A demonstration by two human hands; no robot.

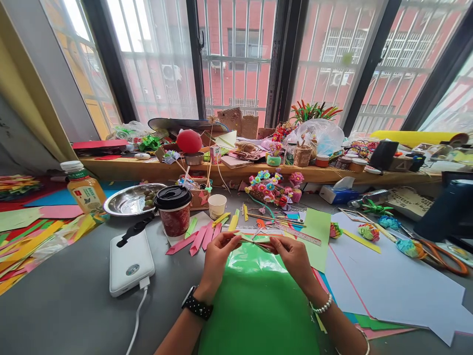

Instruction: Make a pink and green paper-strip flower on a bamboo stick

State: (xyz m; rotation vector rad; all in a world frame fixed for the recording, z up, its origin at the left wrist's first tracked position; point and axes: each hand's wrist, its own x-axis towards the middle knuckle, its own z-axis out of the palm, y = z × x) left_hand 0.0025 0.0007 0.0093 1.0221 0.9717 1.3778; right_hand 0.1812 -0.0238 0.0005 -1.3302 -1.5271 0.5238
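Observation:
Above a shiny green sheet (258, 310), my left hand (219, 256) and my right hand (294, 259) pinch the two ends of a small bundle of folded paper (255, 240). It looks pale green with pinkish edges, and its middle is drawn in narrow. Fingers cover both of its ends. Just beyond lie a pair of small scissors (261, 228) and a clear ruler (301, 236). Folded pink paper strips (199, 240) rest left of my left hand. A light green paper sheet (318, 231) lies to the right of my right hand.
On the left are a lidded coffee cup (173, 217), a white power bank (131, 264) with a cable, a metal bowl (121, 204) and a juice bottle (84, 190). Paper flowers (368, 231), orange-handled scissors (445, 259) and white sheets (399, 276) lie on the right. Craft supplies crowd the windowsill (148, 170).

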